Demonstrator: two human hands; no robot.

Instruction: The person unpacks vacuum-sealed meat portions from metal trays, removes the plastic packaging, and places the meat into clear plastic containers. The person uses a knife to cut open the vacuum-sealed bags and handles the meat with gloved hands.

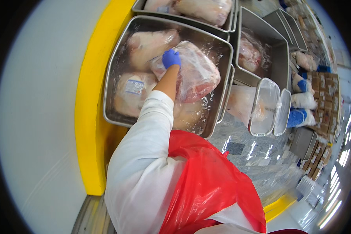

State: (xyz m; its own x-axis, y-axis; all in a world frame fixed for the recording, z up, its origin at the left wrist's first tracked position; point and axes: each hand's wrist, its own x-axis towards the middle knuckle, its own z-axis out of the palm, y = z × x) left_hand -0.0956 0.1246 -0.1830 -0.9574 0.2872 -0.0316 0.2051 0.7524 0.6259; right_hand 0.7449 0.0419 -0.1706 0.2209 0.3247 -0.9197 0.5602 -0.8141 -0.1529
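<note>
My left hand (171,58), in a blue glove, grips the gathered end of a clear plastic bag around a large piece of raw meat (197,74). This bagged piece lies across the upper part of a deep stainless-steel tub (227,48), above other bagged pieces. One pale wrapped piece (150,48) is beyond my hand, towards the yellow guard. Nearer me, another wrapped piece (122,96) bears a printed label (134,87). A further piece (190,115) is partly covered by the gripped one. My right hand is out of view.
A yellow guard (87,117) runs along the white wall at left. Another tub with wrapped meat (204,11) adjoins at the top. To the right stand a metal tub (276,55), plastic-lined bins (263,108), people in white sleeves (304,101) and stacked cartons (324,99).
</note>
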